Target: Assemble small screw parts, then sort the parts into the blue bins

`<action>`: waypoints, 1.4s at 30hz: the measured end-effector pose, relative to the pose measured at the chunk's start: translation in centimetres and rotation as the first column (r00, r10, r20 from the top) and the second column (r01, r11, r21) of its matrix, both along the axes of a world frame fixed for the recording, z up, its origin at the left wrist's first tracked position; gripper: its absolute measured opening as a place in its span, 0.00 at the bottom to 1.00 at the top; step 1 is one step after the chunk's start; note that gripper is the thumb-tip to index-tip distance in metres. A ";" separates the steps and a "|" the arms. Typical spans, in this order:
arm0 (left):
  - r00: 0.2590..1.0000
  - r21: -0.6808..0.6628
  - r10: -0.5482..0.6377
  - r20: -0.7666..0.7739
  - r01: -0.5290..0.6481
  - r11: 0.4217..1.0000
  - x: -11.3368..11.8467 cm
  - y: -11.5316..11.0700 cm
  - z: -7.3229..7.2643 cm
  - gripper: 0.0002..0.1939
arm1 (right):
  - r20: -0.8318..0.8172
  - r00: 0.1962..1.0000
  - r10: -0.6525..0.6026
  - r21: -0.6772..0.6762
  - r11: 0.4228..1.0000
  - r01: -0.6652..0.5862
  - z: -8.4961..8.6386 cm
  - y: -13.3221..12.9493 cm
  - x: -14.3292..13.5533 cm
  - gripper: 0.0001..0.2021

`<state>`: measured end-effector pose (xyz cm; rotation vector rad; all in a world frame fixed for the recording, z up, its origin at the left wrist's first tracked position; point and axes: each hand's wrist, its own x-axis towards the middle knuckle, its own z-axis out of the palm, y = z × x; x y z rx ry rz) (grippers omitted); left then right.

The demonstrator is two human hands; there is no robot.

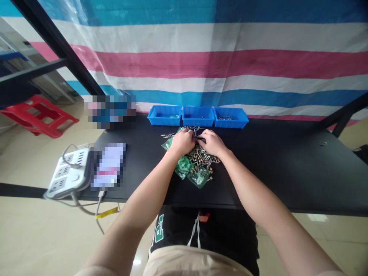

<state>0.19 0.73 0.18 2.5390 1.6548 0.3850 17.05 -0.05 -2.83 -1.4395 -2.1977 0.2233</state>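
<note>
A heap of thin metal pins with thicker brownish ends (201, 156) lies on the black table, too small to name their kind. My left hand (183, 142) is at the heap's upper left, fingers curled and closed. Just across from it, my right hand (212, 143) reaches into the upper right of the heap, thumb and fingertips brought together. What the fingertips hold is too small and hidden to make out. Small green-tinted plastic bags lie about the heap: a crumpled bag (184, 165) below my left hand and a bag with metal pieces (199, 177) nearer my body.
Behind the heap stand a left blue bin (164, 122), a middle blue bin (198, 122) and a right blue bin (232, 123), with small pieces inside. A power strip (69, 170) and a blurred-out phone-like object (109, 165) lie left on the black table (276, 172). A red stool (43, 115) is beyond.
</note>
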 end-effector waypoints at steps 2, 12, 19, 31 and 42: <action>1.000 0.005 -0.006 0.008 0.006 1.000 0.0 0.0 0.0 0.11 | -0.007 1.000 0.002 -0.008 1.000 -0.002 0.0 0.0 0.0 0.10; 1.000 -0.001 -0.009 0.022 0.009 1.000 -0.1 0.0 0.2 0.11 | -0.018 1.000 0.003 -0.013 1.000 -0.003 0.3 -0.2 0.0 0.09; 0.985 0.053 0.121 0.126 -0.128 0.990 -1.5 0.7 1.5 0.13 | -0.050 0.999 0.011 -0.008 1.000 -0.011 0.2 -0.1 0.1 0.09; 0.977 0.109 0.213 -0.014 -0.211 0.972 -3.3 1.7 0.9 0.19 | -0.121 0.993 0.008 -0.012 1.000 -0.009 0.1 -0.1 0.2 0.06; 0.956 -0.101 0.290 0.050 -0.284 0.953 -8.7 3.8 1.6 0.11 | -0.128 0.992 0.007 -0.009 1.000 -0.008 0.1 -0.1 0.3 0.05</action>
